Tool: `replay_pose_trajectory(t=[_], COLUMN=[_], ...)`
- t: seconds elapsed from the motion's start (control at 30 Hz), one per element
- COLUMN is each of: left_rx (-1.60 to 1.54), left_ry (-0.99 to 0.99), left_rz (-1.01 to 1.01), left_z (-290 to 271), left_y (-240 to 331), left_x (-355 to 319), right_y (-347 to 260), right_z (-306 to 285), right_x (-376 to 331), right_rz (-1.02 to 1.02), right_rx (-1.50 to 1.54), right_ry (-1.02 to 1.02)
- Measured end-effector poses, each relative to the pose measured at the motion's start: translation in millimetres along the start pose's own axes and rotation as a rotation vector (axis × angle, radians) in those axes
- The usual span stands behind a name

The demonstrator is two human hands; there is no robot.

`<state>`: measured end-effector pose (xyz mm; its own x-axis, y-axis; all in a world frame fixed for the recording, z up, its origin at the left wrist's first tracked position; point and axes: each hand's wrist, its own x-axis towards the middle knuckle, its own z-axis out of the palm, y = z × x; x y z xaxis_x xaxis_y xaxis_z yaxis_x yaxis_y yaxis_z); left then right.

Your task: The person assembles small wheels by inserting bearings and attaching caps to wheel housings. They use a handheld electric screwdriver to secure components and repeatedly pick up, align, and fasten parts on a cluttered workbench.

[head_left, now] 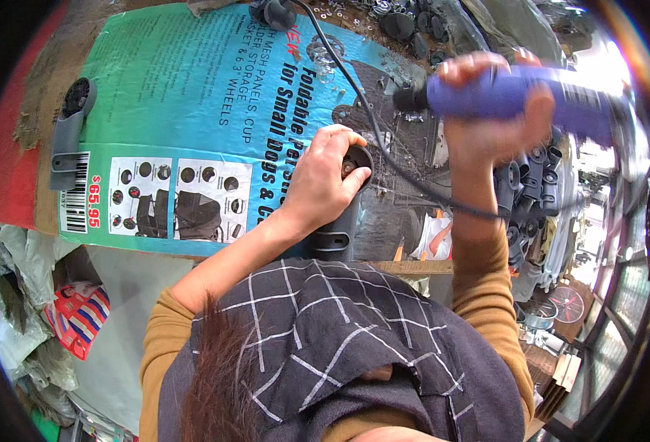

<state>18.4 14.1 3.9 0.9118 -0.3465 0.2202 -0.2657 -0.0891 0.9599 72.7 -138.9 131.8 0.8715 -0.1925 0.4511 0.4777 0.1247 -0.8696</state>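
Note:
My left hand is closed around a dark grey plastic bracket with a round black cup at its far end. My thumb and fingers press on the cup's rim, and a small metal piece shows inside it. The bracket lies at the near edge of the work surface. To the right, my raised right hand is wrapped round a purple-blue corded electric screwdriver, blurred by motion. Its black nose points left, apart from the bracket. A black cord loops between the two hands.
A printed green-blue cardboard sheet covers the bench. A similar grey bracket rests at its left end. Many brackets are heaped at the right. Loose metal washers and black round parts lie along the far edge.

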Motion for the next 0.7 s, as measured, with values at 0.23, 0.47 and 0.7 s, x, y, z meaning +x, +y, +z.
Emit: replay_pose_trajectory(t=[0.23, 0.47, 0.7], left_rx=[0.017, -0.017, 0.037], left_ry=[0.023, -0.01, 0.307], left_rz=[0.098, -0.037, 0.31], left_z=[0.7, -27.4, -23.6], left_y=[-7.7, 20.4, 39.7], left_x=[0.9, 10.9, 51.0], right_y=[124.2, 100.2, 14.9], right_z=[-22.4, -10.8, 18.5], right_x=[67.0, 40.5, -122.4], right_rz=[0.04, -0.442, 0.201], right_rx=[-1.414, -1.299, -0.893], right_ry=[-0.161, -0.195, -0.168])
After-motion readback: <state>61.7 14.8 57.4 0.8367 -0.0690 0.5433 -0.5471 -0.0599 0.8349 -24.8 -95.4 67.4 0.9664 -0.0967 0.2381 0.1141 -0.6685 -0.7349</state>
